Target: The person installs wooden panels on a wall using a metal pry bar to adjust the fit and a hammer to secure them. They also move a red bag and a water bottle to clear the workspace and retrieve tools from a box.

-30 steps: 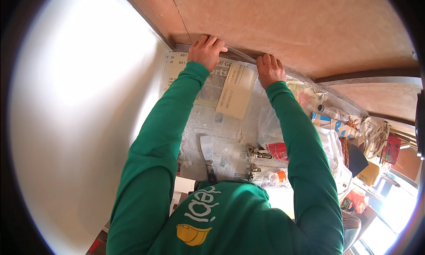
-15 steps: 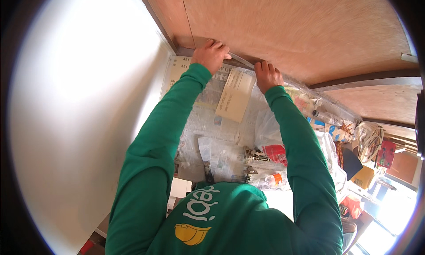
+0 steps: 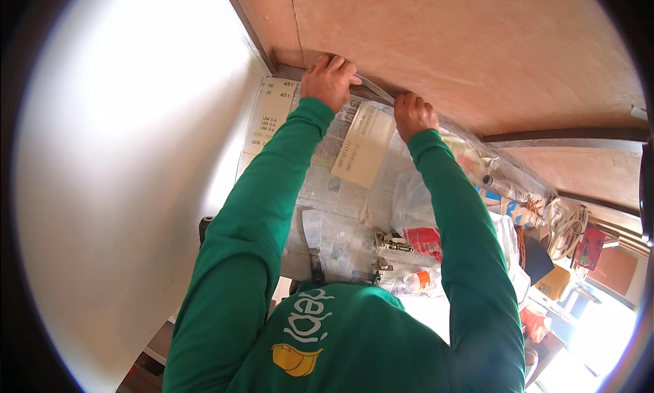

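A thin greyish strip (image 3: 376, 89) runs between my hands along the lower edge of a wooden panel (image 3: 436, 38). My left hand (image 3: 330, 81) is closed on it near the panel's left corner, thumb pointing along the strip. To its right, my right hand (image 3: 415, 115) has its fingers curled round the strip's other part, knuckles towards the panel. The strip bows slightly in the gap; its ends are hidden by my hands. Just below lies a cream printed card (image 3: 363, 145) on a newspaper-covered surface (image 3: 344, 199).
A white wall-like panel (image 3: 136, 154) rises at my left. Nearer me lie a putty knife (image 3: 313, 239), metal hinges (image 3: 390, 240), a red packet (image 3: 425, 241) and a clear bottle (image 3: 421, 280). Rope, cables (image 3: 567, 222) and plastic bags crowd the right side.
The view has shifted slightly. Both hands stay on the strip at the panel's edge, the left a little further right; more of the strip shows between them.
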Demonstrator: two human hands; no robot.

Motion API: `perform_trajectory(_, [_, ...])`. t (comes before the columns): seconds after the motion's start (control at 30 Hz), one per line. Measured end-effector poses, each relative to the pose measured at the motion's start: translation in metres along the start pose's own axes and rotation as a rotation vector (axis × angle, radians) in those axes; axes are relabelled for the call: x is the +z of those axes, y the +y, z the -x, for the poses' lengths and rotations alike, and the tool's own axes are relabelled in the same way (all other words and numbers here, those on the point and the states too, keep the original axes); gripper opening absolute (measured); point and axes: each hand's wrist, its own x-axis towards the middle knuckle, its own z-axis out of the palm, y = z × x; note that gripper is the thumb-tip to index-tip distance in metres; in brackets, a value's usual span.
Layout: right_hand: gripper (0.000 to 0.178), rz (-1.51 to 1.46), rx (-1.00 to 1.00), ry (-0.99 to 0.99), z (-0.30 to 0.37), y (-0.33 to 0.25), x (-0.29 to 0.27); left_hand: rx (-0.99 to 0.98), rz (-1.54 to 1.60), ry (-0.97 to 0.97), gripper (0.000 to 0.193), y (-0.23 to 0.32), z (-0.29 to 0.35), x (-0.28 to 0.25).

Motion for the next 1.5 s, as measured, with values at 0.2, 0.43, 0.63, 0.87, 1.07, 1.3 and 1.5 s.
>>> perform_trajectory(0.2, [0.005,0.021,-0.038,-0.022,0.006,-0.002,0.001,-0.054,0.083,-0.043,0.01,-0.004,0.014,0.009])
perform_trajectory(0.43, [0.007,-0.011,0.003,-0.058,-0.004,-0.001,0.001,-0.059,0.159,-0.082,0.01,-0.022,0.021,0.02])
perform_trajectory(0.63, [0.01,-0.13,0.051,-0.097,0.0,0.007,-0.005,-0.152,0.139,-0.276,0.007,-0.021,0.003,-0.021])
perform_trajectory(0.87, [0.018,-0.327,0.198,-0.148,0.001,-0.003,-0.014,-0.098,0.067,-0.249,0.016,-0.013,-0.01,-0.039])
perform_trajectory(1.07, [0.018,-0.336,0.157,0.097,0.005,-0.003,-0.006,-0.081,0.063,-0.131,0.019,-0.017,-0.004,-0.029])
perform_trajectory(1.3, [0.017,-0.392,0.092,0.175,0.005,-0.002,0.003,-0.109,0.083,0.004,0.018,-0.031,0.013,-0.005])
perform_trajectory(1.5, [0.016,-0.388,0.098,0.167,0.003,-0.003,0.003,-0.146,0.16,0.029,0.019,-0.034,0.02,0.005])
